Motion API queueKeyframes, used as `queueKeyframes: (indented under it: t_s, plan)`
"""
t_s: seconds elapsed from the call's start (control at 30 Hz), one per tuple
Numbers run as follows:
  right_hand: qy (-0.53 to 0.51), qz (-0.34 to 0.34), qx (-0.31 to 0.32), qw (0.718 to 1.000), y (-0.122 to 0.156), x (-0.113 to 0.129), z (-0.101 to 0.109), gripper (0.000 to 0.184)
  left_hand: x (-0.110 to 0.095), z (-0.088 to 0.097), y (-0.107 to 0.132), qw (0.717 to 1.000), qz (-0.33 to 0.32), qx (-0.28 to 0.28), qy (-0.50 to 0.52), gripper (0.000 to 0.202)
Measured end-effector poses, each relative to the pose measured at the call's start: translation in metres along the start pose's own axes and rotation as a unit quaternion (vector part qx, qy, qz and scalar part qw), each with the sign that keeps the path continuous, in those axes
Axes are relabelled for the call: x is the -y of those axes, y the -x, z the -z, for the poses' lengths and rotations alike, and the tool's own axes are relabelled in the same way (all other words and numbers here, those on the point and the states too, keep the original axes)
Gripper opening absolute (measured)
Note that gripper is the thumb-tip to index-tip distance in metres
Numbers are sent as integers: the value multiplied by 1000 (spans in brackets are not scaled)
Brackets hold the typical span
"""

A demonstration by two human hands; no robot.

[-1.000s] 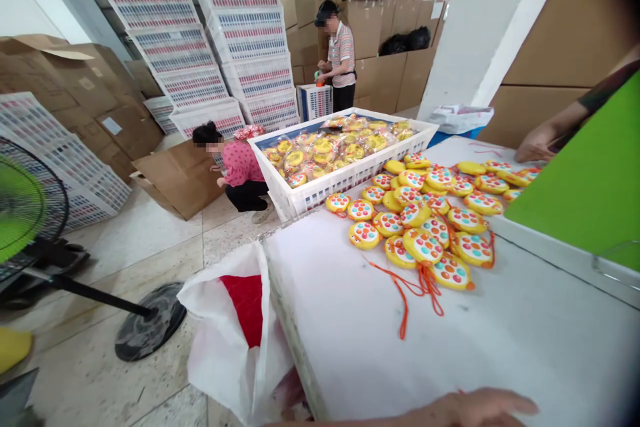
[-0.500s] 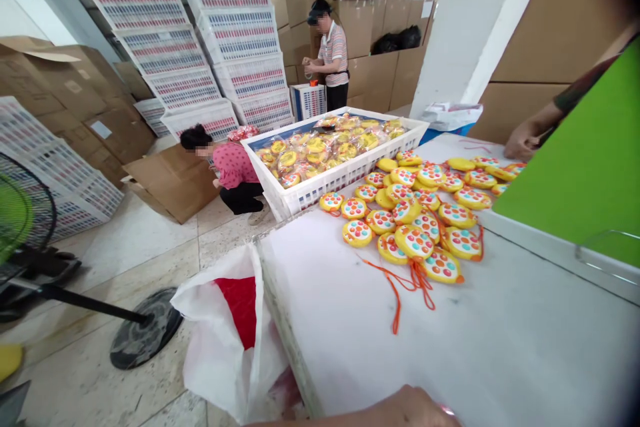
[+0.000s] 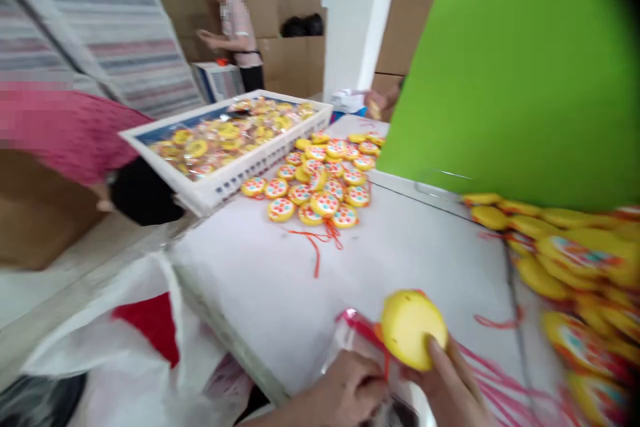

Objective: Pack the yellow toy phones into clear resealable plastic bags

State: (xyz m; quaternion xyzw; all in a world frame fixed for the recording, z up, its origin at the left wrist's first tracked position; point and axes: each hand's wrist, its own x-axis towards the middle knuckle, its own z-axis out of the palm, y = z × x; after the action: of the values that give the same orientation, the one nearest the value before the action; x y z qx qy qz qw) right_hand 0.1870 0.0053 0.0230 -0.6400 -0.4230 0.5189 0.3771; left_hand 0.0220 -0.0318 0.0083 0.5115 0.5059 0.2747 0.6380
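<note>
1. Our right hand (image 3: 450,387) gripped a round yellow plastic toy (image 3: 413,328) at the near table edge; our left hand (image 3: 345,390) pinched a clear red-edged bag (image 3: 357,340).
2. Best held: bag mouth wide, toy flat, orange cord tucked in.
3. Toy showed its plain, smooth back.
</note>
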Motion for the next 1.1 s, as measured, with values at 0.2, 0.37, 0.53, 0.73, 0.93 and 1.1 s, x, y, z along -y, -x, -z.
queueKeyframes:
  t_s: [0.2, 0.37, 0.53, 0.73, 0.93, 1.1]
  plan:
    - [-182, -30, 88, 979, -16, 11, -13, 44, -3, 2, 3, 998, -8, 9, -60, 36]
    - [-144, 2, 94, 985, -23, 13, -4, 39, -7, 5, -4, 996, 1, 13, -90, 37]
    - [-11, 91, 93, 991, -38, 10, 12, 42, -17, 18, -21, 996, 28, -76, -42, 31]
    - [178, 230, 118, 949, -41, 16, 13, 30, -33, 19, -30, 976, -19, -215, -14, 56]
    - [299, 368, 126, 871, -28, 39, 1, 37, -38, 32, -22, 983, -90, -162, -20, 27]
    - [241, 265, 88, 930, -2, 43, -5, 35, -24, 44, -3, 960, -56, -129, 243, 33]
